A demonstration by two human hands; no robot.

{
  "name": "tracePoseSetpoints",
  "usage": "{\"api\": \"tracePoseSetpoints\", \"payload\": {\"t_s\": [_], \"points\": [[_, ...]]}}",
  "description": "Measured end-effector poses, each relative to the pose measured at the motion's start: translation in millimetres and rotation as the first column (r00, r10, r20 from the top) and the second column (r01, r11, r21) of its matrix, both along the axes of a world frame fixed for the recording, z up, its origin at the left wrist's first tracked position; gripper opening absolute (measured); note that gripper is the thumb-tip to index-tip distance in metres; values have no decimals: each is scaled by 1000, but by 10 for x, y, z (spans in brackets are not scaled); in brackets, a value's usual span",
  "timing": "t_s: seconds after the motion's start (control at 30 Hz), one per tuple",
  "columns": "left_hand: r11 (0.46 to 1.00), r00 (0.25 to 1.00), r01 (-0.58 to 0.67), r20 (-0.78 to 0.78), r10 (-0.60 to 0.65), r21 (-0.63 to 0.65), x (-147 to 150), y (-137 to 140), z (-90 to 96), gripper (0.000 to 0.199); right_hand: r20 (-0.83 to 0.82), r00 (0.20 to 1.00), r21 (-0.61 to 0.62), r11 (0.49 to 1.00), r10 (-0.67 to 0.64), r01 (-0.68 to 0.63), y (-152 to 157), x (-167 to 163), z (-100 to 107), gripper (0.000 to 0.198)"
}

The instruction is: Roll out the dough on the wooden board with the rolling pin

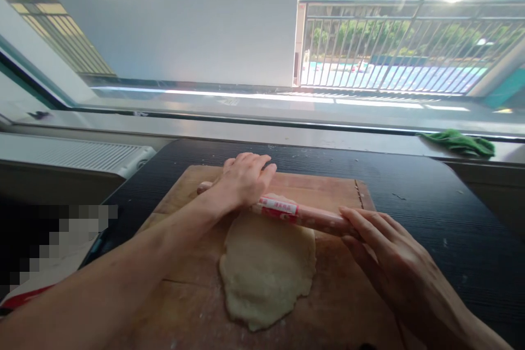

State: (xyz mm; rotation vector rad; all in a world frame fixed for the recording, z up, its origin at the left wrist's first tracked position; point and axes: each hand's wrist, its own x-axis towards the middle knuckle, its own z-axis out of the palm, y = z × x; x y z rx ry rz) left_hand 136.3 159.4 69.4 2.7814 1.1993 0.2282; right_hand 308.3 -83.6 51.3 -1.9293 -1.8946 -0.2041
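Note:
A wooden rolling pin [320, 221] with a red and white label lies at a slant across the far part of a flattened sheet of dough [268, 270]. My left hand [248, 178] curls over the pin toward its left end, fingers pointing away from me. Around the pin's right end, my right hand [381, 243] grips with thumb and fingers. The dough is pale, roughly round and ragged along its near edge. Under it is a wooden cutting board [184, 311] with traces of flour.
The board rests on a black table [430, 219] dotted with small crumbs. A green cloth [461, 142] lies on the windowsill at the right. Left of the table stands a white radiator [82, 153]. Behind the table is a large window onto a railing [389, 49].

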Motion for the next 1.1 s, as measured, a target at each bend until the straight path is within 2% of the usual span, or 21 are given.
{"api": "tracePoseSetpoints", "payload": {"t_s": [0.1,0.2,0.27,0.37,0.47,0.53,0.63,0.8,0.9,1.0,1.1], "points": [[998,1000,-19,2,19,67,301,251,6,52,21,999,-9,1000,-26,27,45,47,15,39],[993,1000,-7,30,4,118,393,281,33,51,42,998,-1,999,-46,46,41,33,36,38],[995,999,0,34,-3,95,283,169,48,50,36,999,9,999,-39,39,7,-13,49,38],[997,998,61,12,-62,51,-58,-125,49,49,18,1000,43,999,1,-1,-67,-97,51,41],[987,991,132,8,-134,96,-357,-382,35,49,8,999,78,996,49,-50,-119,-144,40,45],[982,988,153,-3,-153,112,-412,-421,26,48,-3,998,72,995,69,-68,-121,-143,31,46],[989,993,121,-5,-121,84,-248,-247,10,47,-25,998,40,998,55,-54,-83,-103,18,43],[998,999,37,-38,-35,51,288,212,-15,52,-2,999,-36,998,-54,54,12,-7,9,40],[997,998,42,-41,-39,66,443,299,1,53,19,995,-49,994,-99,100,43,11,22,38],[998,999,31,-23,-30,51,294,153,24,50,47,995,6,996,-84,84,9,-31,33,38],[995,997,73,6,-73,63,-130,-179,17,47,43,999,78,997,-21,18,-94,-122,41,43]]}}
